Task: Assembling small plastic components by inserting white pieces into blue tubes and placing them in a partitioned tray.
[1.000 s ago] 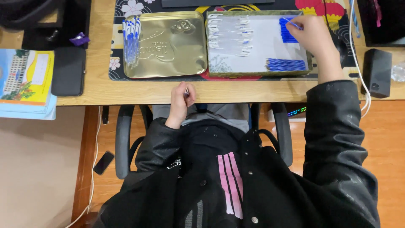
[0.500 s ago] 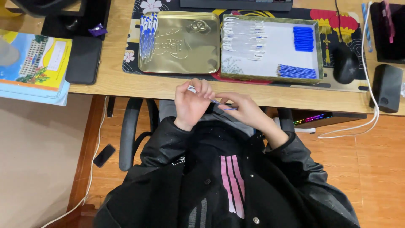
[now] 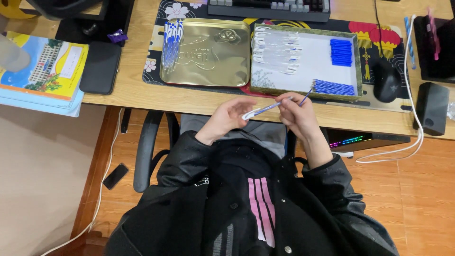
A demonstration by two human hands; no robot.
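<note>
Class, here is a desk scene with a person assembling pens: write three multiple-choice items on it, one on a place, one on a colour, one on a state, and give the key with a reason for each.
1. Where does the gold tin lid lie?
A. To the left of the white tray
B. On the floor
C. On top of the keyboard

2. What colour are the refills stacked in the tray?
A. Red
B. Blue
C. Green

3. What is the state of the pen near the desk edge?
A. Lying loose in the tray
B. Held between both hands
C. Resting on the book

Key: 1 A, the lid sits beside the tray on the mat, on its left side. 2 B, the thin sticks in the tray are blue. 3 B, the left hand grips one end and the right hand the other, in front of the desk.
</note>
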